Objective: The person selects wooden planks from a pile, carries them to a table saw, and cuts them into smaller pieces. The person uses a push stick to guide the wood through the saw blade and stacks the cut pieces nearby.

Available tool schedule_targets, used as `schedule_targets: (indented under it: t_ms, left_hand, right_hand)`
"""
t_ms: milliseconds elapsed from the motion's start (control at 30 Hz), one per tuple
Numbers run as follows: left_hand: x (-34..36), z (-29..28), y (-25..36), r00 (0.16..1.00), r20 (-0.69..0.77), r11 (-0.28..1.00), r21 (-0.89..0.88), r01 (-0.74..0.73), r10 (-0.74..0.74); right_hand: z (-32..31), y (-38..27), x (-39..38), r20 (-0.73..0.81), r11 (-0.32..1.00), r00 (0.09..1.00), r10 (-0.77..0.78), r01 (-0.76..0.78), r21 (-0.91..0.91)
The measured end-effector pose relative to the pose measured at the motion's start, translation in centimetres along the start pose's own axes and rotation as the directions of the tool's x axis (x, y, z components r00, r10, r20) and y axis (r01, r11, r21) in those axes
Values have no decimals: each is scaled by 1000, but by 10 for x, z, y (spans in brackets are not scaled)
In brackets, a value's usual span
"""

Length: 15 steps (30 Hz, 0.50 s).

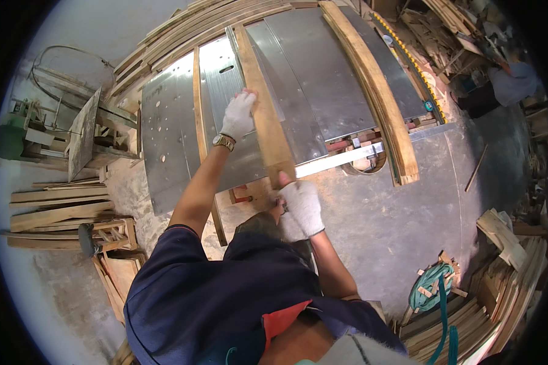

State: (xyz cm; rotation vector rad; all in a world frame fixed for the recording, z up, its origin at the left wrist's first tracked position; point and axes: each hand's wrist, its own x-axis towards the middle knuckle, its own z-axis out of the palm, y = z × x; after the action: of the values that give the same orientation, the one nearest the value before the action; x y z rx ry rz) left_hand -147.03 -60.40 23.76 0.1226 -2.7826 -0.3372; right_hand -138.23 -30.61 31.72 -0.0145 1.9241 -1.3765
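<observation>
A long wooden plank (263, 115) lies lengthwise on a metal-topped work table (304, 67), its near end jutting past the front edge toward me. My right hand (302, 204), in a white glove, grips that near end, thumb on top and the other fingers below. Farther up, my left hand (239, 114), also gloved and with a watch at the wrist, rests against the plank's left edge, fingers reaching forward. A metal guide bar (233, 52) runs beside the plank's far left side. The plank's underside is hidden.
Stacked long boards (377, 91) lie on the table's right. A thin strip (197, 103) lies to the left. More lumber (61, 207) is piled at left, with wood stacks (499, 286) at lower right. Another person (511, 85) is at far right.
</observation>
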Motion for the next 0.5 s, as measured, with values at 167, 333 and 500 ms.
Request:
schedule_targets:
  t_ms: [167,333,500]
  left_hand:
    - [-32,-32,-18,749,-239,731,-527,434,-618]
    - [-81,-172,-12,-37,-632,612,-762,212,-774]
    - [-108,-234,-1,215,-291,180,-889,-422,-932]
  right_hand:
    - [-5,-32,-79,199,755,768,-608,638,-155]
    - [-71,35,-65,-194,760,793,-578,437,-481]
    - [-157,136,-101,-531,766,624,-573,178,-618]
